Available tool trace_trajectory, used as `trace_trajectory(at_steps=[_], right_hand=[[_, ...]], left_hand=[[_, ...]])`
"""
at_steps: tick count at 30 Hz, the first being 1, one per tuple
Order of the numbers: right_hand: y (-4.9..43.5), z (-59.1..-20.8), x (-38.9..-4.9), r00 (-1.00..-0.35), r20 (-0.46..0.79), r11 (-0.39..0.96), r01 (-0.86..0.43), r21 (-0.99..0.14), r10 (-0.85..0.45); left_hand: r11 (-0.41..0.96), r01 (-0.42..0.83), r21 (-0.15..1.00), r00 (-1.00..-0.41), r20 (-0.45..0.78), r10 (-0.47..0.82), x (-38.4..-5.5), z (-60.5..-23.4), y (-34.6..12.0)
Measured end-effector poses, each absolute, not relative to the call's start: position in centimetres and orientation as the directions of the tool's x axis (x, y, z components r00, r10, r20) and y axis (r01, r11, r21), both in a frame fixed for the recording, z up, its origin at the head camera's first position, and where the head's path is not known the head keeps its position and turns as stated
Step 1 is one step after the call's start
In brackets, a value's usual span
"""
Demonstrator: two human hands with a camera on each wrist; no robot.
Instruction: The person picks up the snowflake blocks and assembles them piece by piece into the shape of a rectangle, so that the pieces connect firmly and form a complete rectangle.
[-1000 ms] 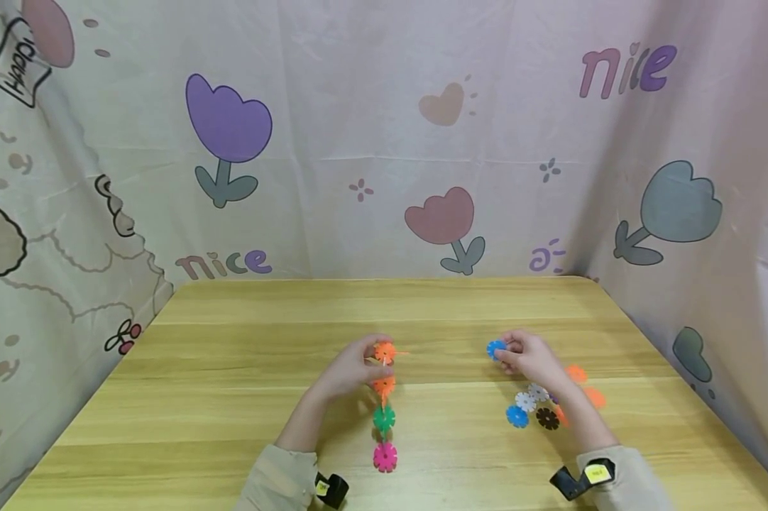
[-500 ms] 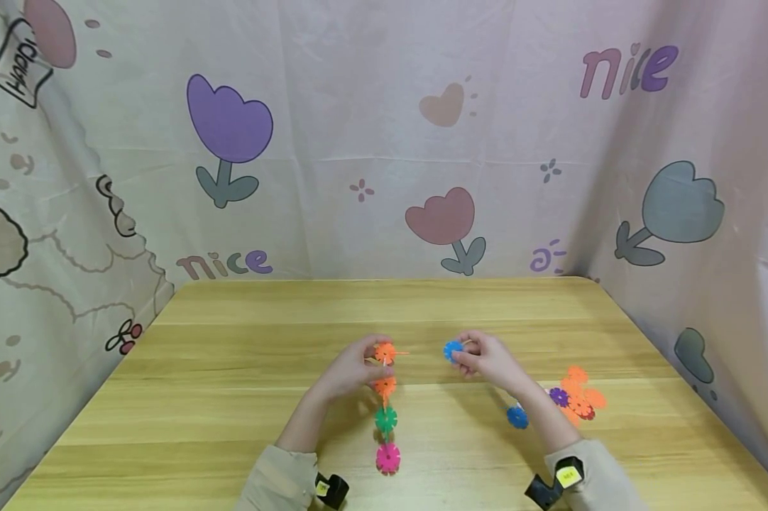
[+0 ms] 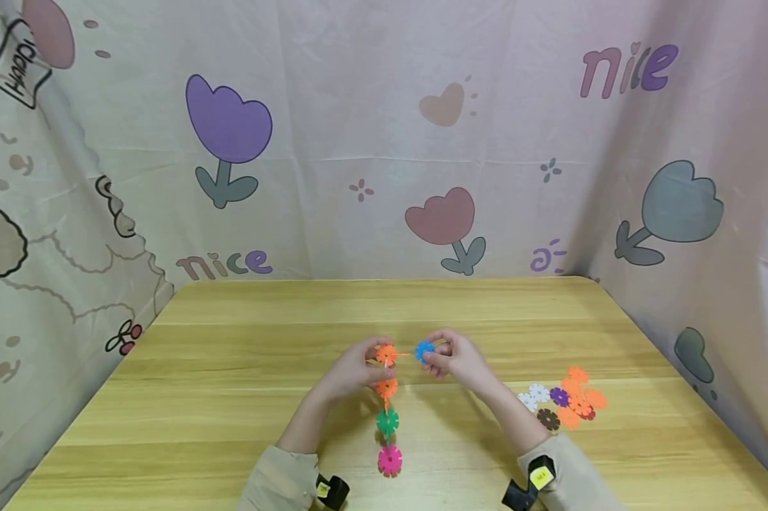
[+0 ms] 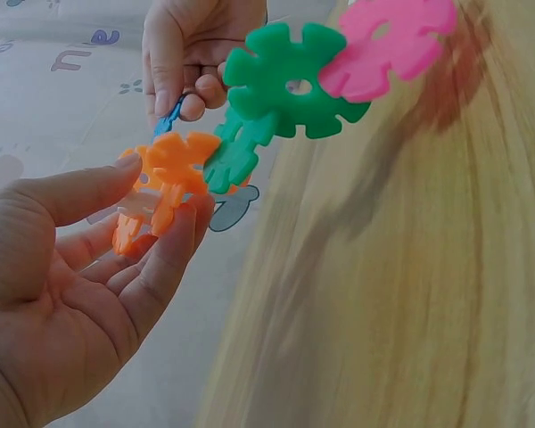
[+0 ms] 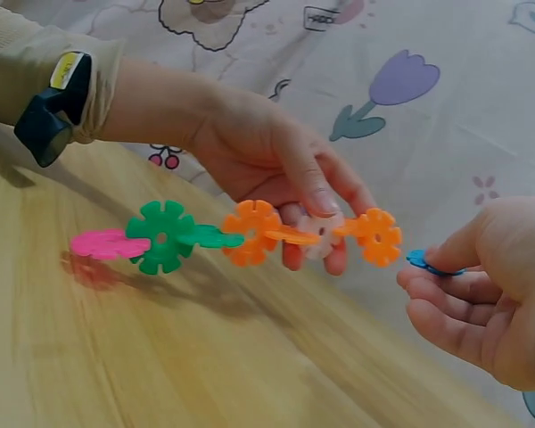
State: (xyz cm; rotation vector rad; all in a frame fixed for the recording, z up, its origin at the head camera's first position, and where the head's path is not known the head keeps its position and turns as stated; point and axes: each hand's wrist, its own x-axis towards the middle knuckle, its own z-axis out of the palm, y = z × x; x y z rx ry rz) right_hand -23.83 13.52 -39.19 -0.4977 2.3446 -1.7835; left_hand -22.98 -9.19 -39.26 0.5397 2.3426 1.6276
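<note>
My left hand (image 3: 348,365) pinches a chain of interlocking snowflake discs near its far end, at a whitish disc (image 5: 316,241). From there the chain hangs toward the table's front, through an orange disc (image 3: 387,388) and a green disc (image 3: 387,421) to a pink disc (image 3: 390,460). An orange end disc (image 5: 379,237) points right, edge-on in the head view. Between thumb and fingers my right hand (image 3: 461,362) pinches a blue snowflake disc (image 3: 424,351). That disc is close beside the orange end disc; a small gap shows in the right wrist view.
On the wooden table (image 3: 262,419), right of my right forearm, lies a loose pile: white discs (image 3: 539,393), a purple disc (image 3: 558,397), a dark brown disc (image 3: 548,419) and several orange discs (image 3: 595,398). A printed curtain (image 3: 333,142) rises behind the table.
My right hand has carried the blue disc leftward from near the pile to the chain's end. The left hand stays put. A second blue disc on the table is now hidden behind my right forearm.
</note>
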Motion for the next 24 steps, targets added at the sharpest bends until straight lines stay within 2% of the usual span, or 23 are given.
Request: trace_trajectory(at_steps=[12, 21, 24], right_hand=[[12.5, -39.7, -23.4, -0.951, 0.067, 0.201, -0.133, -0.970, -0.302], [12.0, -39.8, -23.1, -0.954, 0.102, 0.174, -0.156, -0.972, -0.282], [11.8, -40.0, -23.1, -0.950, 0.123, 0.179, -0.180, -0.967, -0.288]], left_hand=[[0.282, 0.146, 0.948, -0.896, 0.006, 0.445, -23.1, -39.6, -9.1], [0.265, 0.159, 0.951, -0.887, 0.020, 0.462, -22.9, -39.5, -8.9], [0.250, 0.177, 0.952, -0.867, 0.031, 0.497, -23.0, -39.6, -8.8]])
